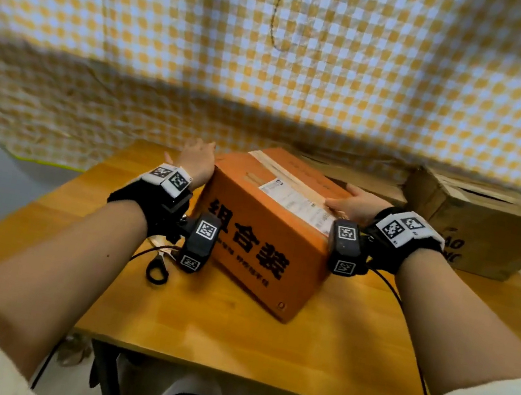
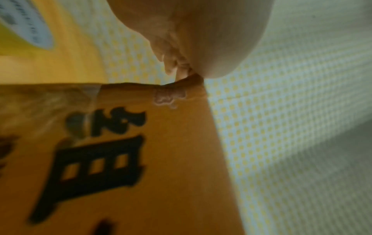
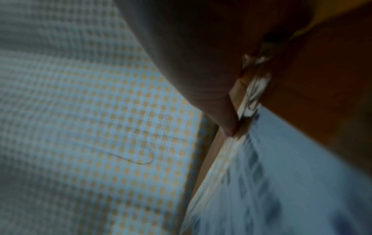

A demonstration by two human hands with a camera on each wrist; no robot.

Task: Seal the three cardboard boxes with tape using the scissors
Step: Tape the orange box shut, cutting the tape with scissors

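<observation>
My left hand (image 1: 197, 158) lies against the far left side of the orange box (image 1: 256, 231), fingers reaching round the back corner; the left wrist view shows fingertips (image 2: 177, 68) bent onto the box's top edge, so I read it as gripping that corner. Near my left wrist, the scissors (image 1: 157, 266) lie on the wooden table (image 1: 226, 341), just beside the box's left side, black handle loop toward me. The orange box sits mid-table, turned at an angle, large black characters on its near face. A strip of tape (image 1: 278, 169) runs along the top seam, and a white shipping label (image 1: 293, 199) sits beside it. My right hand (image 1: 357, 202) rests on the box's right top edge, fingers stretched fairly flat over the tape end; in the blurred right wrist view I cannot tell more of the grip. Further right, two brown cardboard boxes (image 1: 477, 225) stand at the back of the table, against the yellow checked cloth (image 1: 313, 50).
</observation>
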